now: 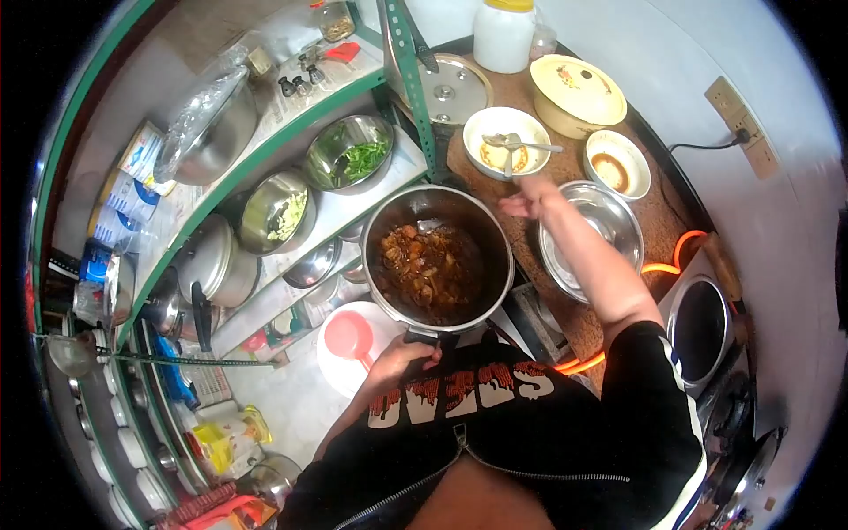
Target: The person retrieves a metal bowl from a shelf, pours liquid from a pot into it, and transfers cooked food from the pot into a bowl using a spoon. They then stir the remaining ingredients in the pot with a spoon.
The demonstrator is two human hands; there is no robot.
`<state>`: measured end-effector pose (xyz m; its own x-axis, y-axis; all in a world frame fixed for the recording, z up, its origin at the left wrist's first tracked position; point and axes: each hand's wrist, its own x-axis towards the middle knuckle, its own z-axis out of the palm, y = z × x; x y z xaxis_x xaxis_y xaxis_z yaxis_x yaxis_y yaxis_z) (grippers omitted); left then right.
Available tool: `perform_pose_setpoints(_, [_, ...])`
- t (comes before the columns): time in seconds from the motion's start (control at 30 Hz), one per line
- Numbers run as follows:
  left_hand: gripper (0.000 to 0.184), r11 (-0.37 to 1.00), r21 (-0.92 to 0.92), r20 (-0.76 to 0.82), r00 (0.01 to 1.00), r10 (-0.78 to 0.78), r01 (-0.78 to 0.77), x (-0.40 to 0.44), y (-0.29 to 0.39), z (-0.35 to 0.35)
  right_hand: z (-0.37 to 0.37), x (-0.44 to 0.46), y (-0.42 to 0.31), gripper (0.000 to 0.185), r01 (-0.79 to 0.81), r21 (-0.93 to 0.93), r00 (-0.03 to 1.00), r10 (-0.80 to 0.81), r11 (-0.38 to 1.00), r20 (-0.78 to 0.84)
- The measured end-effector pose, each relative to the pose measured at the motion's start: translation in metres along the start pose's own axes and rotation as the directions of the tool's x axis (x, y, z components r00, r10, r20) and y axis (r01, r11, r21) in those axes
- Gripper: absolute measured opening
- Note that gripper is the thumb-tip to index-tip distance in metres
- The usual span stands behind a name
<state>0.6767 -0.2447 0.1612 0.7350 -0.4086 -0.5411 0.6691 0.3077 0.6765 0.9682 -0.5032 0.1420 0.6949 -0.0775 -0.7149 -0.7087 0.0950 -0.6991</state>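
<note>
A deep metal pot [505, 265] holds chunks of food in dark brown sauce [428, 274]. My left hand [408, 358] is closed round the pot's black handle [422, 336], on the side nearest my body. My right hand [528, 200] is stretched out over the counter, just past the pot's far right rim, with its fingers loosely apart and nothing visible in them. It is close to a white bowl [475, 159] with spoons [534, 147] in it; whether it touches the rim I cannot tell. Under my right forearm lies a wide metal basin [629, 231].
A small bowl with brown liquid [609, 173] and a lidded cream pot [579, 93] stand behind. On the left shelf are metal bowls of chopped greens [364, 161] and pale pieces [290, 216]. A pink scoop [348, 336] lies below. An orange hose [685, 252] runs at right.
</note>
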Motion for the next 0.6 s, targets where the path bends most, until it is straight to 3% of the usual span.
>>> perform_pose_setpoints(0.07, [0.019,0.995,0.094,0.006,1.0,0.028,-0.029,-0.001,0.004,-0.002,0.02,0.004,0.016,0.029,0.02,0.187,0.999,-0.029,0.982,0.042])
perform_pose_setpoints(0.17, [0.017,0.997,0.068,0.033,0.999,0.027,-0.029,0.0,-0.003,-0.011,0.025,0.073,0.028,0.038,0.096,0.325,0.982,-0.143,0.941,0.123])
perform_pose_setpoints(0.2, [0.016,0.996,0.083,-0.041,0.998,0.039,-0.035,-0.006,0.007,0.001,0.03,0.067,0.023,0.038,0.085,0.37,0.985,-0.133,0.925,0.106])
perform_pose_setpoints(0.3, [0.016,0.997,0.075,-0.031,1.0,0.004,-0.001,-0.004,0.007,-0.004,0.044,0.056,0.016,0.038,0.154,0.401,0.98,-0.19,0.903,0.052])
perform_pose_setpoints(0.43, [0.017,0.999,0.033,-0.031,1.0,0.005,-0.004,-0.004,0.014,-0.001,0.043,0.073,0.009,0.04,0.199,0.442,0.95,-0.282,0.875,0.132])
perform_pose_setpoints(0.53, [0.019,1.0,0.025,-0.042,0.999,0.009,-0.008,-0.002,0.014,-0.003,0.045,0.073,-0.001,0.042,0.158,0.464,0.95,-0.262,0.872,0.17])
perform_pose_setpoints(0.6, [0.019,1.0,0.008,-0.046,0.999,0.021,-0.02,-0.003,0.018,0.0,0.042,0.065,-0.002,0.045,0.198,0.35,0.923,-0.294,0.915,0.246])
